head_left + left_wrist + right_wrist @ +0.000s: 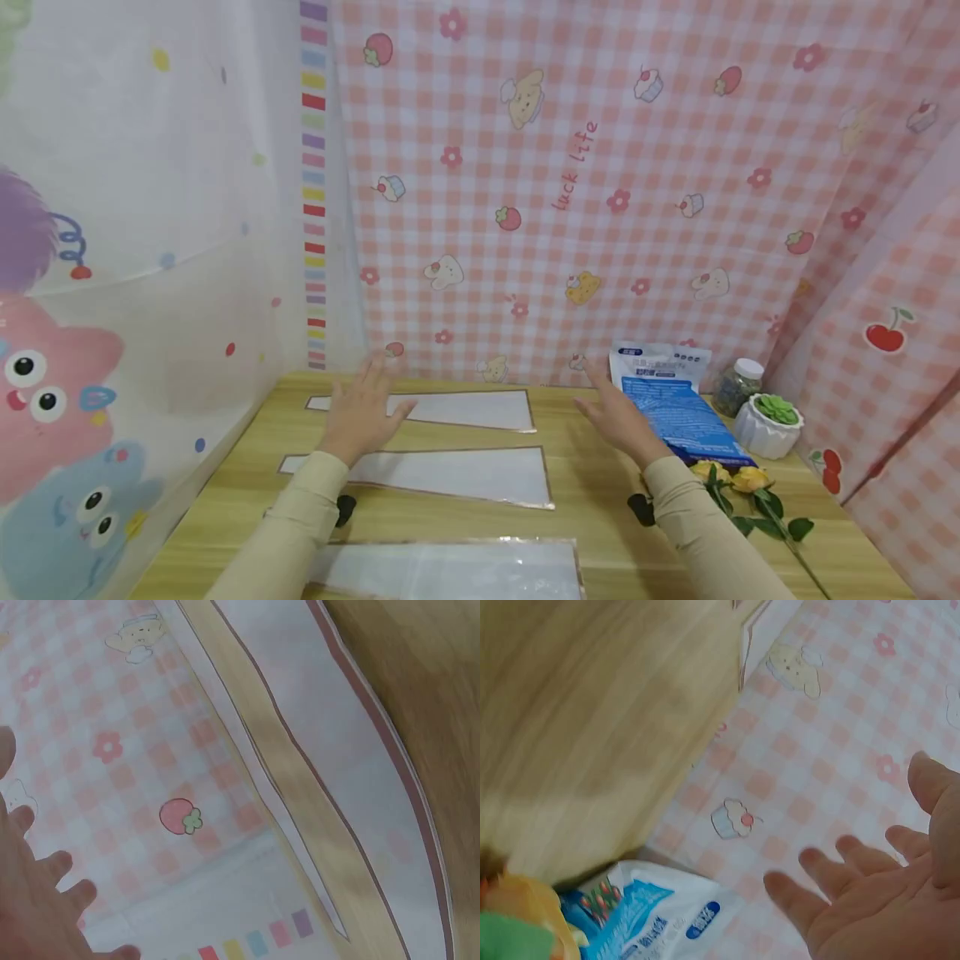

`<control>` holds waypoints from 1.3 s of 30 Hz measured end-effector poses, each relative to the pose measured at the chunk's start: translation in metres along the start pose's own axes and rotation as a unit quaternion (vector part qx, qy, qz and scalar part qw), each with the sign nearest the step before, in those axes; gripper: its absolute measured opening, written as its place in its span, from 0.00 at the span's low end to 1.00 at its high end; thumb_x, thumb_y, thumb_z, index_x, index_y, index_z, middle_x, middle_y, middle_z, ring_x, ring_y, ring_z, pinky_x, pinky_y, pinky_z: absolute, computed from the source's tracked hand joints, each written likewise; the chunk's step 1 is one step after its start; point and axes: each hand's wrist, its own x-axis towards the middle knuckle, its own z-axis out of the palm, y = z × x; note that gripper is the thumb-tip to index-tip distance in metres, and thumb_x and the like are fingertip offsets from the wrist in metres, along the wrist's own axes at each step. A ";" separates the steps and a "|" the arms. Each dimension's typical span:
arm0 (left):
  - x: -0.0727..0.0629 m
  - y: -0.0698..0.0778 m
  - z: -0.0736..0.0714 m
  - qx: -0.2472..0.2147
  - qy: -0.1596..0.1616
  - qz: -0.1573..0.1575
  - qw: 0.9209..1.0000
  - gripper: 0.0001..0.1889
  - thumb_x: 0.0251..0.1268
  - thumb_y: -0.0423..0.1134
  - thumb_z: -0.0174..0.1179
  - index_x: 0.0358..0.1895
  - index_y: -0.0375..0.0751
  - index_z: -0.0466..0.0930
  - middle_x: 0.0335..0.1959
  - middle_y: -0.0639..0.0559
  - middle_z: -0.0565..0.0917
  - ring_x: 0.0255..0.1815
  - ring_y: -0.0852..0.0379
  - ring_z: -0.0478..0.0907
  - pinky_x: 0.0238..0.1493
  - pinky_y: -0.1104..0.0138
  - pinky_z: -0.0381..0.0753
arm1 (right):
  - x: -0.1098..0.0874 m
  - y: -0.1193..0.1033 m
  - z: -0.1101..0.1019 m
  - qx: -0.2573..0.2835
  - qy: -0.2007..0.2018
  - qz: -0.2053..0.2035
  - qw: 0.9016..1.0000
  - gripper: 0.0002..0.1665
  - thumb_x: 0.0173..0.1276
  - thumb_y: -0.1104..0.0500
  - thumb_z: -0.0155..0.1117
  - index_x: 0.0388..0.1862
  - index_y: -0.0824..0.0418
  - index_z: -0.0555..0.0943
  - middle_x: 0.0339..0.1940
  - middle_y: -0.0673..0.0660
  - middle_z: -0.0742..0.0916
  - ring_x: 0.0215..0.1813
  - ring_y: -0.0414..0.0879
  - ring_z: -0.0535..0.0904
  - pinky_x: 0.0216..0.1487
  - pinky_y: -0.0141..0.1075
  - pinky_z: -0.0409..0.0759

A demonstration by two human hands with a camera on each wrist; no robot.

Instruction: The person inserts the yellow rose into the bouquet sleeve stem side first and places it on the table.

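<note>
My left hand (367, 417) hovers with its fingers spread over the left part of two tapered white strips with brown edging. It covers part of the far strip (472, 410), and the forearm crosses the middle strip (480, 475). A wider, glossy white sheet (465, 571) lies closest to me. To the right of the strips, my right hand (618, 421) is held up with its fingers extended, beside a blue and white bag (675, 408). In the right wrist view its palm (900, 907) holds nothing. The left wrist view also shows spread fingers (56, 866).
Behind the bag's right side stands a lidded jar (738, 387), next to a white pot (768, 429) with a green succulent. Yellow roses (750, 479) on stems lie at the table's right. A pink checked curtain (570, 250) hangs along the back edge.
</note>
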 end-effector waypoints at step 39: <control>-0.025 0.038 0.046 -0.113 -0.242 0.092 0.959 0.35 0.61 0.53 0.71 0.70 0.46 0.74 0.74 0.39 0.67 0.75 0.37 0.61 0.65 0.34 0.65 | -0.024 -0.003 0.066 -0.080 -0.151 -0.133 0.976 0.35 0.54 0.54 0.82 0.57 0.71 0.83 0.58 0.70 0.80 0.60 0.68 0.75 0.64 0.60 0.71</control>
